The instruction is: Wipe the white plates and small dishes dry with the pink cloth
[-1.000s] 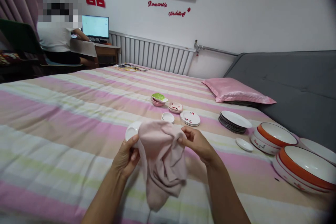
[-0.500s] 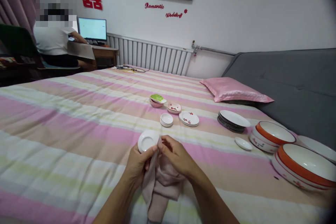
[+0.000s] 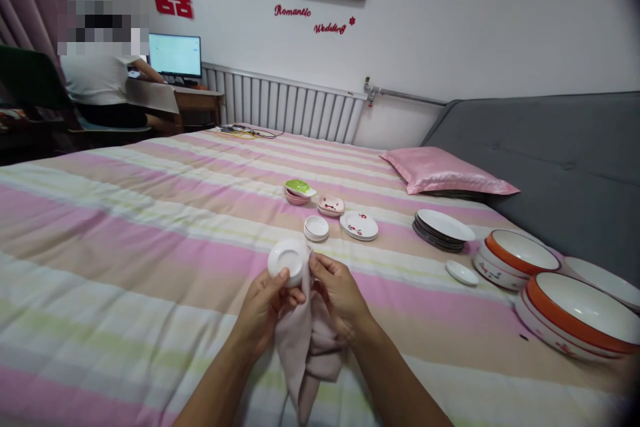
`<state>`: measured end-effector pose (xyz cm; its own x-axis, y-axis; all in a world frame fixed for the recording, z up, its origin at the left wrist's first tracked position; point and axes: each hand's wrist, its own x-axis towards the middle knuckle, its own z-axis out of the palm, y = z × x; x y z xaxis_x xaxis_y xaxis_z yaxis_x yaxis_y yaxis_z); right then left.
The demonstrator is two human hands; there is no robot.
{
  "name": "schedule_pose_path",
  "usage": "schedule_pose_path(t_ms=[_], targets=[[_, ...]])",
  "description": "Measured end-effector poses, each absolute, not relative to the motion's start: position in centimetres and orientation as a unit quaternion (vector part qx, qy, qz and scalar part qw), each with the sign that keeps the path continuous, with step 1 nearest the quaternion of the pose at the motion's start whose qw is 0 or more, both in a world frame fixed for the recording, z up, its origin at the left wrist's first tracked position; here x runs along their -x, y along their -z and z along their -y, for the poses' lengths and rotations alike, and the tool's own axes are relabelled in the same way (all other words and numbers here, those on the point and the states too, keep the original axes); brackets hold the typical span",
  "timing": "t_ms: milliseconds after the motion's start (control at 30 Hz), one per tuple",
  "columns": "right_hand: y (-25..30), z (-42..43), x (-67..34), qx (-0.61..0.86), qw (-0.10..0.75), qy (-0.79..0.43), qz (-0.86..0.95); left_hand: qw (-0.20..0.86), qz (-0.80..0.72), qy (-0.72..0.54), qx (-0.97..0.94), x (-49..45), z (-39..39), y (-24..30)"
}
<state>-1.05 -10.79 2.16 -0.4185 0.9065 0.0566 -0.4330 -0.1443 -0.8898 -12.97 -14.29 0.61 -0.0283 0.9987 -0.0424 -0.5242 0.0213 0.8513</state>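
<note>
My left hand [image 3: 263, 303] grips a small white dish [image 3: 289, 260], held up with its underside turned toward me. My right hand [image 3: 339, 293] is closed on a pale pink cloth [image 3: 307, 347], pressing it against the dish's right edge. The cloth hangs down between my two wrists over the striped bedspread [image 3: 125, 233].
On the bed beyond lie a stack of small white dishes [image 3: 317, 228], flowered saucers [image 3: 359, 225], a green dish on a pink one [image 3: 299, 190], a plate stack [image 3: 444, 229], a lone saucer [image 3: 461, 273] and orange-rimmed bowls [image 3: 517, 259]. A pink pillow [image 3: 445, 173] and grey headboard stand right. A person sits at a desk [image 3: 105, 87] far left.
The cloth, first spread over the dish, has been gathered down and under it. The dish has come into full view and turned its underside toward me. Both hands have drawn closer together.
</note>
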Motion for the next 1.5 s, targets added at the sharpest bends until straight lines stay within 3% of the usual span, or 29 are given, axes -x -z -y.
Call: schedule_pose_path(t_ms=[467, 700, 933, 1500], targets=[[-1.3, 10.0, 0.9, 0.302, 0.563, -0.588, 0.497, 0.622, -0.391, -0.595, -0.325, 12.6, 14.2, 0.2], [-1.7, 10.0, 0.6, 0.293, 0.550, -0.489, 0.610, 0.655, -0.350, -0.591, -0.315, 12.8, 14.4, 0.1], [-1.1, 10.1, 0.8, 0.292, 0.529, -0.438, 0.666, 0.675, -0.247, -0.670, -0.188, 13.5, 13.8, -0.1], [-0.4, 11.4, 1.8, 0.300, 0.571, -0.259, 0.719, 0.738, -0.155, -0.631, -0.182, 13.5, 14.1, -0.3]])
